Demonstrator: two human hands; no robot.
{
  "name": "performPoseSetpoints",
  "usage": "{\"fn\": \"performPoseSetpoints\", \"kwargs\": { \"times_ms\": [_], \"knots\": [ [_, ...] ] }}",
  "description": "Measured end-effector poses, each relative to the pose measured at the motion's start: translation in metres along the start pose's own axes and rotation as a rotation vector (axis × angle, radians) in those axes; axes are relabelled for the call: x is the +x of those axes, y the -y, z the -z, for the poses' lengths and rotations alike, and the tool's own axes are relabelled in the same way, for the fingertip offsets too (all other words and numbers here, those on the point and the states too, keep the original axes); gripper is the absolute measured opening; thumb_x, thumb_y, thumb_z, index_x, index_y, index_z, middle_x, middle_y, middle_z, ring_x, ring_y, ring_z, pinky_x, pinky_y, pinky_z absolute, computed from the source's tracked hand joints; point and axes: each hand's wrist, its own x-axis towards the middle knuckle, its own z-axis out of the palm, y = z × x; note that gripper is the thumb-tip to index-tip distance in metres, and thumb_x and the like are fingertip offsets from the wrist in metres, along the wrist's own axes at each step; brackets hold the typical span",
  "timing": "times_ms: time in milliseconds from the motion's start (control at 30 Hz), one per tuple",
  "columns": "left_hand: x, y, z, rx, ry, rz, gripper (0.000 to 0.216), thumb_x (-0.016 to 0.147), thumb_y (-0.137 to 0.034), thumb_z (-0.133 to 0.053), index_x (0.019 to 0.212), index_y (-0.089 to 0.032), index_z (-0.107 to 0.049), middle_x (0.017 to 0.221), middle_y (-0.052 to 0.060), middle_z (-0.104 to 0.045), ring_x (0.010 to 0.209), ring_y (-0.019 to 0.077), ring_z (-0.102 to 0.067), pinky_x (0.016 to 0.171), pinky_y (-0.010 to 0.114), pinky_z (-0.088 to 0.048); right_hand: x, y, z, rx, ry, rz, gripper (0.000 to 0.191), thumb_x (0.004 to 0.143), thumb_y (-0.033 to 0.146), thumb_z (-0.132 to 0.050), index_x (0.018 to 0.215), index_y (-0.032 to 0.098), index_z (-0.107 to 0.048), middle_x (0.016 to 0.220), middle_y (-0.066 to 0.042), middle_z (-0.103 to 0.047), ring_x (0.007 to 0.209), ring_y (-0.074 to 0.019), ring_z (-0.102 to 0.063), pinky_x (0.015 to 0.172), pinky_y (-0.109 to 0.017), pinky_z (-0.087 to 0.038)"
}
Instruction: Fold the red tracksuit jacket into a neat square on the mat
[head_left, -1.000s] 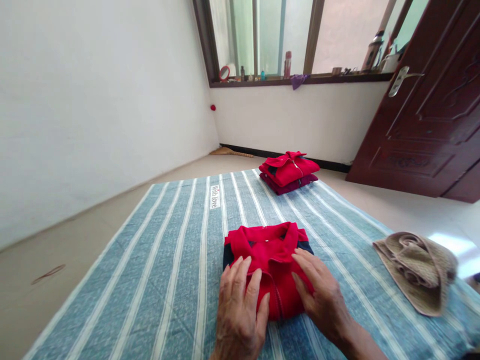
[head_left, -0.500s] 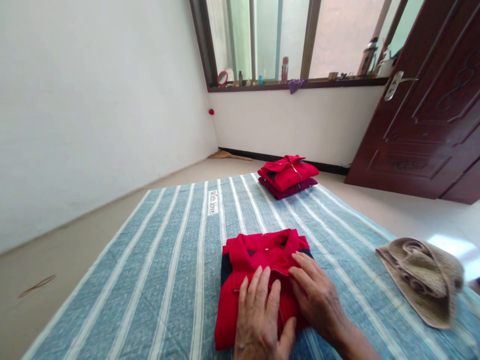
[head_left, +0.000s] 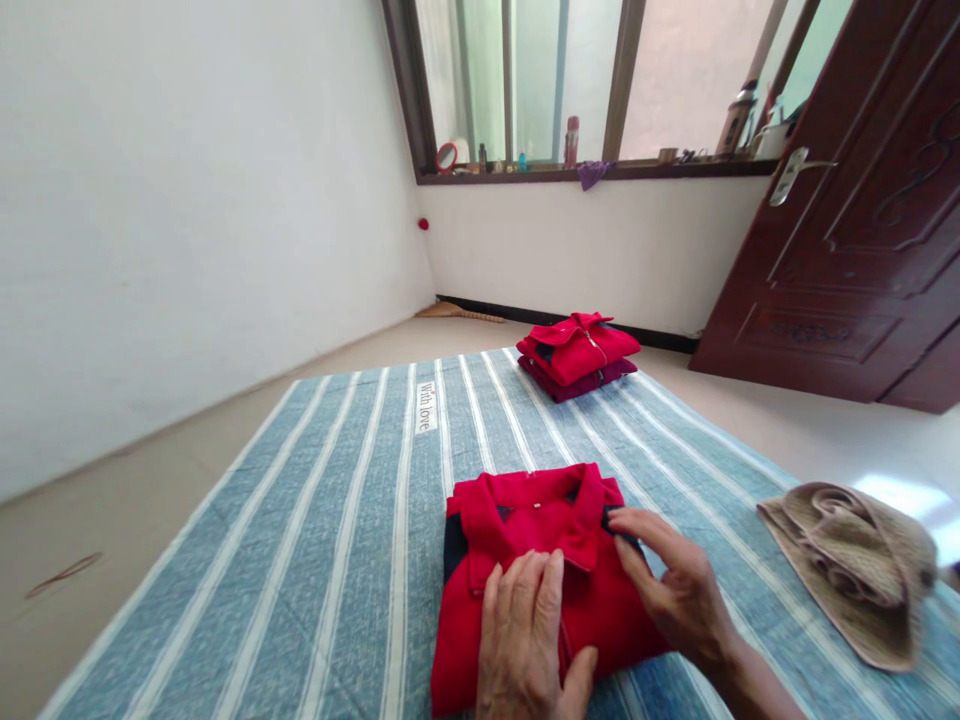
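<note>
A folded red jacket (head_left: 517, 520) with dark navy shoulder panels lies in front of me, its collar at the far end. My left hand (head_left: 521, 630) rests flat on its front, fingers stretched out. At the jacket's right edge, by the navy panel, is my right hand (head_left: 675, 575), with thumb and fingers apart and the fingertips touching the cloth. Whether any fabric is pinched there I cannot see. Beneath the jacket is a blue striped cloth (head_left: 352, 560) covering the table or bed.
Near the far edge sits another folded red jacket (head_left: 574, 350) on a maroon garment (head_left: 577, 385). A rolled brown towel-like cloth (head_left: 855, 560) lies at the right. Beyond are a dark red door (head_left: 840, 250) and a windowsill (head_left: 525, 177) with bottles and small items.
My right hand has moved from the collar outward to the jacket's right edge, and the right side now lies wider. My left hand stays on the front, its fingers slightly closer together.
</note>
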Motion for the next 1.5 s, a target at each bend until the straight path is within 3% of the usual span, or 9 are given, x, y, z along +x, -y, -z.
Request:
{"fn": "performPoseSetpoints", "kwargs": {
  "times_ms": [167,333,467,600,767,967,1167,1333,1500],
  "knots": [
    [0.004,-0.005,0.000,-0.031,0.001,0.069,0.075,0.072,-0.027,-0.063,0.140,-0.013,-0.035,0.131,0.016,-0.052,0.121,0.0354,-0.047,0.099,0.054,-0.039,0.041,-0.013,0.002,0.076,0.015,-0.485,0.025,0.081,0.040,-0.055,0.088,0.018,-0.067,0.064,-0.002,-0.065,0.056,-0.0159,-0.059,0.054,-0.028,-0.048],
    [0.023,-0.006,0.006,-0.047,-0.051,0.008,0.072,0.073,-0.027,-0.062,0.138,-0.010,-0.037,0.134,0.018,-0.049,0.125,0.0352,-0.043,0.100,0.051,-0.040,0.068,-0.019,-0.009,0.280,0.147,-0.693,0.028,0.075,0.042,-0.057,0.080,0.016,-0.065,0.047,0.001,-0.057,0.040,-0.0120,-0.048,0.040,-0.024,-0.037],
    [0.061,-0.008,0.009,-0.125,-0.001,0.098,0.047,0.078,-0.022,-0.059,0.122,-0.008,-0.052,0.119,0.017,-0.058,0.113,0.0297,-0.052,0.096,0.044,-0.045,0.074,-0.022,-0.015,0.354,0.141,-0.721,0.028,0.071,0.043,-0.059,0.077,0.016,-0.065,0.040,0.003,-0.052,0.035,-0.0098,-0.041,0.037,-0.022,-0.032],
    [0.104,-0.012,0.006,-0.182,0.312,0.338,0.020,0.085,-0.024,-0.052,0.097,-0.013,-0.064,0.095,0.011,-0.065,0.093,0.0260,-0.059,0.087,0.041,-0.046,0.073,-0.029,-0.017,0.467,0.136,-0.754,0.030,0.067,0.045,-0.062,0.076,0.016,-0.064,0.040,0.003,-0.052,0.035,-0.0091,-0.041,0.036,-0.021,-0.028],
    [0.122,-0.004,-0.004,-0.257,0.491,0.527,0.026,0.090,-0.025,-0.042,0.082,-0.015,-0.065,0.082,0.007,-0.065,0.077,0.0196,-0.061,0.072,0.030,-0.043,0.067,-0.041,-0.021,0.590,0.066,-0.734,0.031,0.066,0.044,-0.063,0.080,0.015,-0.062,0.046,0.003,-0.056,0.037,-0.0082,-0.042,0.037,-0.021,-0.028],
    [0.113,0.005,-0.016,-0.369,0.525,0.542,0.008,0.074,-0.026,-0.061,0.075,-0.018,-0.061,0.072,-0.001,-0.058,0.068,0.0141,-0.053,0.061,0.024,-0.034,0.061,-0.051,-0.024,0.605,0.040,-0.654,0.030,0.064,0.034,-0.066,0.088,0.016,-0.066,0.064,0.001,-0.063,0.042,-0.0074,-0.045,0.039,-0.021,-0.034],
    [0.108,0.004,-0.019,-0.435,0.440,0.508,0.009,0.070,-0.017,-0.055,0.062,-0.018,-0.052,0.068,-0.002,-0.050,0.068,0.0138,-0.049,0.062,0.024,-0.033,0.055,-0.055,-0.024,0.533,0.158,-0.612,0.027,0.069,0.031,-0.064,0.092,0.017,-0.068,0.063,0.002,-0.063,0.041,-0.0066,-0.043,0.039,-0.019,-0.033],
    [0.103,0.004,-0.022,-0.514,0.340,0.431,0.014,0.065,-0.011,-0.053,0.061,-0.019,-0.042,0.070,-0.001,-0.050,0.071,0.0150,-0.049,0.064,0.025,-0.035,0.054,-0.054,-0.025,0.599,0.171,-0.632,0.031,0.066,0.032,-0.069,0.093,0.018,-0.069,0.078,0.000,-0.067,0.045,-0.0061,-0.045,0.039,-0.019,-0.034],
    [0.100,0.005,-0.025,-0.596,0.323,0.412,0.020,0.063,-0.009,-0.051,0.059,-0.020,-0.036,0.064,-0.003,-0.044,0.062,0.0122,-0.043,0.059,0.024,-0.031,0.054,-0.055,-0.027,0.669,0.136,-0.642,0.029,0.065,0.034,-0.070,0.088,0.017,-0.069,0.071,0.001,-0.065,0.042,-0.0058,-0.045,0.036,-0.018,-0.031]
  ]
}}
